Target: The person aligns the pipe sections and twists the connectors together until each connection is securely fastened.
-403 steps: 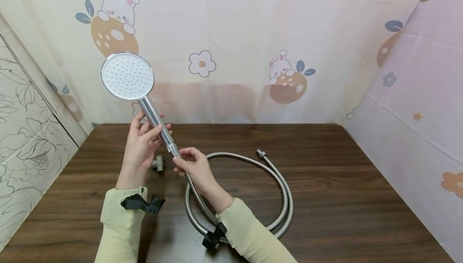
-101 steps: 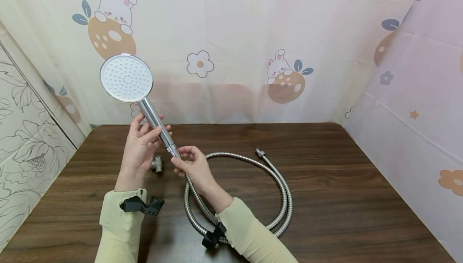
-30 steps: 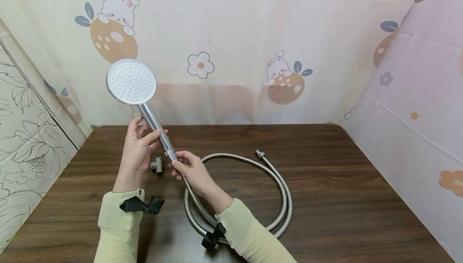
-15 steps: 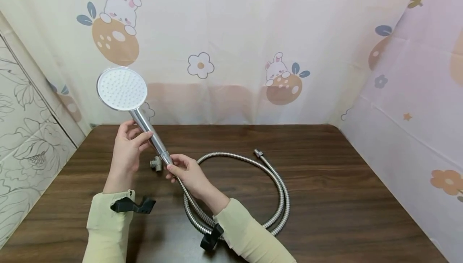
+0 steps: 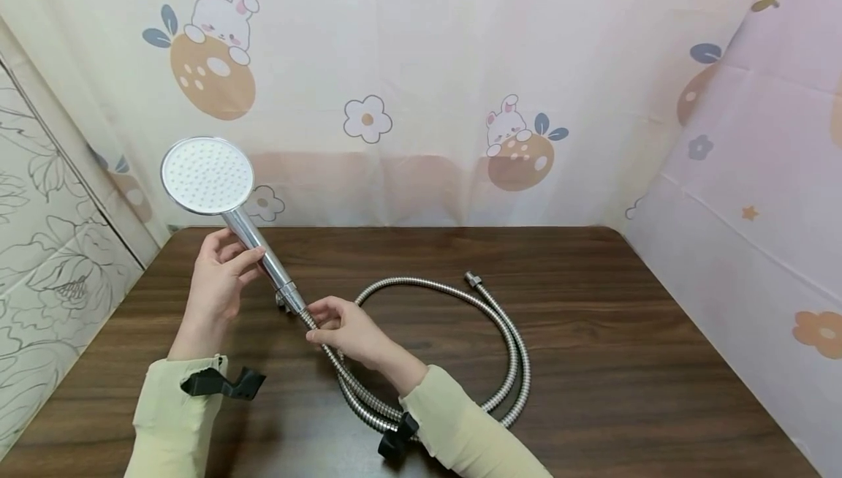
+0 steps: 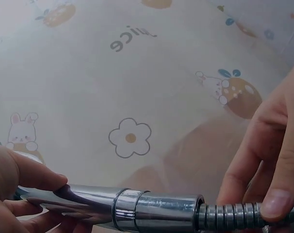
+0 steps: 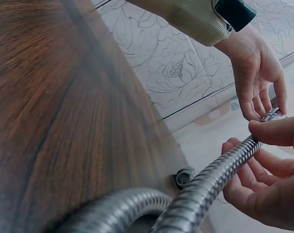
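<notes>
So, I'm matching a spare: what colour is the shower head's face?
The shower head's face is white; the head view shows it best.

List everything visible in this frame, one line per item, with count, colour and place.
Handheld shower head: 1, chrome with white face, raised at left, tilted
Corrugated shower hose: 1, silver, running from the handle's lower end into loops on the table
Small pipe fitting: 1, metallic grey, on the table, partly hidden behind the handle in the head view
Table: 1, dark brown wood grain, beneath
Printed backdrop: count unclear, cream to lilac, behind and at right
Floral panel: 1, white with dark outlines, far left
Wrist mounts: 2, black, at the cuffs
Sleeves: 2, pale yellow, lower edge
Hands: 2, bare, left holding the handle, right pinching the hose
</notes>
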A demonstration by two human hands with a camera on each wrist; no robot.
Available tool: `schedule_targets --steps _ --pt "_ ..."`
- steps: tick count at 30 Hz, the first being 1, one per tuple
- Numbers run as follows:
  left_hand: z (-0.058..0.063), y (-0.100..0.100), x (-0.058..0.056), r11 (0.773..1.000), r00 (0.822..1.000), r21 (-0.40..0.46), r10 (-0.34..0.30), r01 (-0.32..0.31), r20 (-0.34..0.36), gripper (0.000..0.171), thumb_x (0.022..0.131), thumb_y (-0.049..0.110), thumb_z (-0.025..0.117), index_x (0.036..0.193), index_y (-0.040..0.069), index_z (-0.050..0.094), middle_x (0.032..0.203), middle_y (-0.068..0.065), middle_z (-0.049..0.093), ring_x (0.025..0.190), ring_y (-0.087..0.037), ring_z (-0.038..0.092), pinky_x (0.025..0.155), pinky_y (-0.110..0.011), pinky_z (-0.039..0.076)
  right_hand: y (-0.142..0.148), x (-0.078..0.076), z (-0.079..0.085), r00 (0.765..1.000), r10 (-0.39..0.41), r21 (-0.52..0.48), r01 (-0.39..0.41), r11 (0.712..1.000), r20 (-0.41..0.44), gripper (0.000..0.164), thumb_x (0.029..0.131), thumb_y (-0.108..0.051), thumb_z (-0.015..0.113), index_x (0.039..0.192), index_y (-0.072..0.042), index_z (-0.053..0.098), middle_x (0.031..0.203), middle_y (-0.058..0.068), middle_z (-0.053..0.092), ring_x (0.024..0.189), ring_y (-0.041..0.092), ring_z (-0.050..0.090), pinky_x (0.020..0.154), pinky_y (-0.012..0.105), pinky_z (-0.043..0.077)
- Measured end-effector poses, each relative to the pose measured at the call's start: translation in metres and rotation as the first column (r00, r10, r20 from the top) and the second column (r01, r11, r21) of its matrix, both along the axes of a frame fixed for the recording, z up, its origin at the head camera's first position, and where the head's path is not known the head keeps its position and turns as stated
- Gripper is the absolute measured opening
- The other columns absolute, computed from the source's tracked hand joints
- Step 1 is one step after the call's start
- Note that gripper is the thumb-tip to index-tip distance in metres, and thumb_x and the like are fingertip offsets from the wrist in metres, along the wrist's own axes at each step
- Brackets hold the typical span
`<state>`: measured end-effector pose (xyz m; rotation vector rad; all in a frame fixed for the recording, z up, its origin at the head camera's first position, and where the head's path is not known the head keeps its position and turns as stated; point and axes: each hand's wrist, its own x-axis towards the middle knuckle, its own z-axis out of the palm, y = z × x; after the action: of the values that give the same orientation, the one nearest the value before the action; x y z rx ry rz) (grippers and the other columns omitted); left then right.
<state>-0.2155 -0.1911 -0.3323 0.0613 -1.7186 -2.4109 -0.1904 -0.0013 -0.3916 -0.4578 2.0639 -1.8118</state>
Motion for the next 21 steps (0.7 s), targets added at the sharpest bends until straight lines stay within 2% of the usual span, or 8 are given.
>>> schedule_targets --steps 6,12,16,21 --pt "-0.003 -0.002 0.001 1.0 1.0 -0.009 0.017 -0.016 0.023 0.042 0.082 -0.002 0.062 0.111 0.017 0.039 0.091 0.002 0.054 0.076 -0.005 0.059 0.062 -0.02 0.052 0.0 0.003 -0.003 0.997 -0.04 0.048 0.043 0.998 -0.067 0.025 0.078 -0.002 0.068 0.102 0.0 0.06 0.087 0.004 0.058 0.072 0.008 0.053 0.057 0.016 0.042" --pt "-0.007 -0.003 0.002 0.999 0.997 -0.035 0.027 -0.025 0.072 0.038 0.084 -0.003 0.06 0.109 0.017 0.04 0.096 0.001 0.05 0.076 -0.003 0.057 0.063 -0.019 0.052 0.001 0.005 -0.007 0.993 -0.024 0.105 0.037 0.994 -0.119 0.026 0.077 -0.009 0.071 0.101 -0.005 0.063 0.081 -0.001 0.057 0.066 0.004 0.052 0.057 0.016 0.043" --pt "-0.012 -0.008 0.002 0.997 0.993 -0.068 0.034 -0.027 0.113 0.035 0.085 -0.003 0.058 0.108 0.016 0.039 0.1 0.001 0.046 0.077 -0.001 0.057 0.065 -0.018 0.052 0.002 0.006 -0.008 0.992 -0.013 0.143 0.031 0.989 -0.123 0.026 0.076 -0.009 0.072 0.1 -0.006 0.064 0.079 -0.002 0.057 0.065 0.003 0.052 0.056 0.016 0.043" --pt "-0.02 -0.013 0.003 0.995 0.99 -0.099 0.027 -0.013 0.141 0.033 0.085 -0.002 0.058 0.107 0.015 0.039 0.095 0.004 0.049 0.078 0.0 0.056 0.067 -0.017 0.052 0.003 0.009 -0.005 0.996 0.006 0.184 0.011 0.983 -0.094 0.027 0.074 -0.002 0.071 0.1 -0.005 0.063 0.08 -0.001 0.058 0.067 0.003 0.053 0.059 0.015 0.045"
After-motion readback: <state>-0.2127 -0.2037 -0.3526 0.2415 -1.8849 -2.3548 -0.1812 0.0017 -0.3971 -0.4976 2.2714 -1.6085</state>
